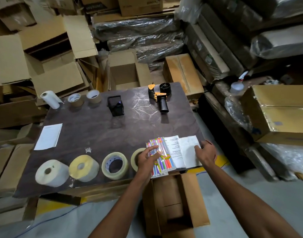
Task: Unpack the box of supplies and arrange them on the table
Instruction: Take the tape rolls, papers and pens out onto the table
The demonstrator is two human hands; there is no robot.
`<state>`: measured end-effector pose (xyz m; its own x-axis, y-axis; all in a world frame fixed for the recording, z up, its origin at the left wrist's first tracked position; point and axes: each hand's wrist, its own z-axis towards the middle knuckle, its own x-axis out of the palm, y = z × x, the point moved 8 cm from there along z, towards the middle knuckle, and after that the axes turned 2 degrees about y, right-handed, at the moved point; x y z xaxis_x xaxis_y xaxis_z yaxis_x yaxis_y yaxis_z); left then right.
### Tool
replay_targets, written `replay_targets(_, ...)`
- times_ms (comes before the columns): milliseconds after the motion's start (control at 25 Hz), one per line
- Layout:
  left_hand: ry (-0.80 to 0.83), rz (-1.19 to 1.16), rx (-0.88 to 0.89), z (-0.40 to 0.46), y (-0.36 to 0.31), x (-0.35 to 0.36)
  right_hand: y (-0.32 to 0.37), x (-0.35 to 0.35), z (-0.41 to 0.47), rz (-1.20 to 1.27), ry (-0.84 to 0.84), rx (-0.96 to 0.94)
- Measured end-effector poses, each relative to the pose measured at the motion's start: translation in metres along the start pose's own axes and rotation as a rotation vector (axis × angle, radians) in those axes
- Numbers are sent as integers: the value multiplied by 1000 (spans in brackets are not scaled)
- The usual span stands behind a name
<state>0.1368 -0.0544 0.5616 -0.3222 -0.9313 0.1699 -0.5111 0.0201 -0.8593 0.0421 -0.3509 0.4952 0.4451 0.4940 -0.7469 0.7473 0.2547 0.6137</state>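
Observation:
On the dark table my left hand rests with spread fingers on clear packs of coloured pens at the near right edge. My right hand touches the right side of white sheets of paper lying beside the pens. Below the table edge stands the open cardboard supply box. Along the near edge sit a white roll, a yellowish roll, a clear tape roll and a tape roll partly hidden by my left hand.
At the table's far side stand a white film roll, two brown tape rolls, a black mesh pen holder and an orange-black tape dispenser. A white envelope lies at left. Stacked cartons and wrapped bundles surround the table.

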Motion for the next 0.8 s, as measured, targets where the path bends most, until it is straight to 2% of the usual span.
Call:
replay_targets(80, -1, 13, 6, 3, -3, 1, 9, -4, -13, 59, -58, -11)
replay_targets(120, -7, 20, 8, 4, -4, 1, 25, -5, -27, 169, -35, -56)
replay_targets(240, -8, 34, 34, 7, -9, 2, 77, 19, -74, 484, 234, -197)
replay_targets(320, 11, 54, 82, 9, -15, 4, 101, 34, -106, 618, 415, -179)
replay_targets(400, 7, 66, 121, 7, -21, 0, 109, 40, -123, 715, 489, -102)
replay_targets(600, -73, 89, 193, -5, -36, -13, 114, 36, -134, 877, 592, -17)
replay_targets(800, -172, 80, 220, -25, -53, -31, 114, 22, -135, 932, 559, 54)
